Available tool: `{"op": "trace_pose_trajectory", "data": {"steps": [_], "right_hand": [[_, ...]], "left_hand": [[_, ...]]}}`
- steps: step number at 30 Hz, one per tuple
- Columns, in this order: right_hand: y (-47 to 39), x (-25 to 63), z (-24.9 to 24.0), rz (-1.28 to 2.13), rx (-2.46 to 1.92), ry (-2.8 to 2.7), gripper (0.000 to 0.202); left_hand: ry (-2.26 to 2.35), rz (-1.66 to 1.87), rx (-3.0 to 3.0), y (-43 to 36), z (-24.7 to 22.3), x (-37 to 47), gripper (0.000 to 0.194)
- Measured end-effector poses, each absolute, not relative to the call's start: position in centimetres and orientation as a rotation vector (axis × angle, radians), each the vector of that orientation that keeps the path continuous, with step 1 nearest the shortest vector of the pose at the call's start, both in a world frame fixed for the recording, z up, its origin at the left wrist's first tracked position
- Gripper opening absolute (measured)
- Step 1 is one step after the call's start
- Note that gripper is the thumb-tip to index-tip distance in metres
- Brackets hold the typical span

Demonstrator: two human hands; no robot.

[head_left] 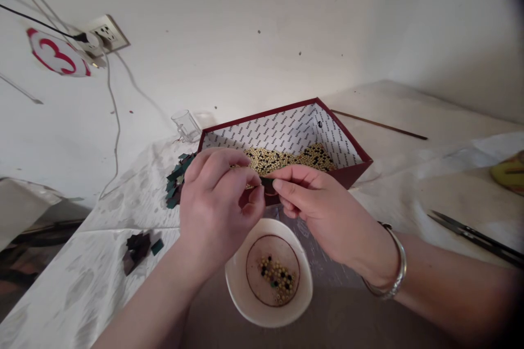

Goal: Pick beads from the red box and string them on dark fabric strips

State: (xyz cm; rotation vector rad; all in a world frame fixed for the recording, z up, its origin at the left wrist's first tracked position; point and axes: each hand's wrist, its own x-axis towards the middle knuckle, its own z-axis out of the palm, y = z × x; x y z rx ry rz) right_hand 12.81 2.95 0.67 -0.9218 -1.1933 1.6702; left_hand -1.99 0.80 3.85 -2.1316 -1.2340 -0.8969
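My left hand (223, 202) is closed, its thumb and forefinger tips meeting; what they hold, if anything, is too small to make out. Right beside it, my right hand (313, 196) pinches a small dark piece (267, 184) between thumb and forefinger. Both hands are over the near edge of a dark red box (347, 174) with a printed white lining, which holds many pale yellow and black beads (278, 161). Below the hands stands a white bowl (237, 289) with some of the same pale and black beads (280, 278) on its bottom.
Dark green pieces (176, 182) are heaped left of the box, and dark scraps (137, 251) lie nearer. A glass mug (186, 124) stands behind. On the right are a thin brown stick (380, 123), black scissors (470, 234) and a yellowish object (510, 172). A cord (117, 114) hangs from the wall outlet.
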Motion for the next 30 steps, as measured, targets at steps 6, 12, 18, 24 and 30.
{"op": "trace_pose_trajectory", "data": {"steps": [6, 12, 18, 24, 30], "right_hand": [[2.9, 12.8, 0.5, 1.682, -0.908, -1.177, 0.017], [3.0, 12.8, 0.2, 1.66, -0.905, -1.215, 0.018], [3.0, 12.7, 0.2, 1.685, -0.915, -1.192, 0.016], [3.0, 12.8, 0.2, 1.645, -0.909, -1.202, 0.018], [3.3, 12.6, 0.2, 1.638, -0.944, -1.146, 0.017]], "left_hand": [[-1.238, -0.874, -2.199, 0.7, 3.7, -1.6, 0.007], [-1.257, -0.88, -2.159, 0.8, 3.8, -2.0, 0.008], [-1.242, -0.839, -2.175, 0.9, 3.5, -1.9, 0.008], [-1.343, -0.851, -2.099, 0.8, 5.0, -3.6, 0.008], [-1.443, -0.421, -2.678, -2.0, 6.2, -3.6, 0.007]]}}
